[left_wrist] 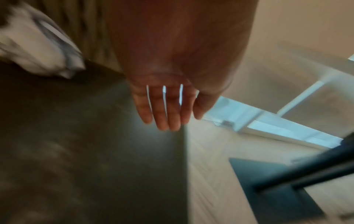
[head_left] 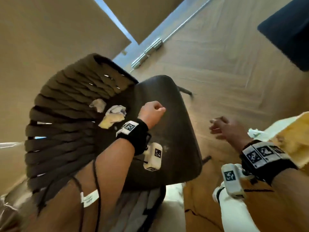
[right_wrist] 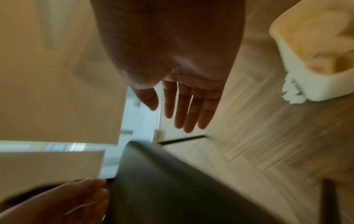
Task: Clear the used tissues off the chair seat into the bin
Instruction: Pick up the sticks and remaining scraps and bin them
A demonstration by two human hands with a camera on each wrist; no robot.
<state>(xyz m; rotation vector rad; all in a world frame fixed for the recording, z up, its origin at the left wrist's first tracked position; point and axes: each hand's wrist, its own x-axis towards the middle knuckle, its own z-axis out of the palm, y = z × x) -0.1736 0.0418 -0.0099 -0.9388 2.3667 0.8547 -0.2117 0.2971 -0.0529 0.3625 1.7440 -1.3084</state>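
Because the tissues (head_left: 110,115) are light, soft and crumpled, lying at 9 o'clock on the seat (head_left: 172,131), pinch each by its bunched top; both hands (head_left: 153,113) (head_left: 228,128) hang loose and empty.

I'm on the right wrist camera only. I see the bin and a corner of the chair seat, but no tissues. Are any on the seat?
Observer: Yes. The head view shows what look like three crumpled tissues at the back of the chair seat, by the woven backrest.
Operator: Is the left hand holding one?
Observer: No. The left wrist view shows its fingers straight and empty above the seat.
Operator: Where's the right hand relative to the chair?
Observer: In the head view it hangs over the floor, between the seat and the bin.
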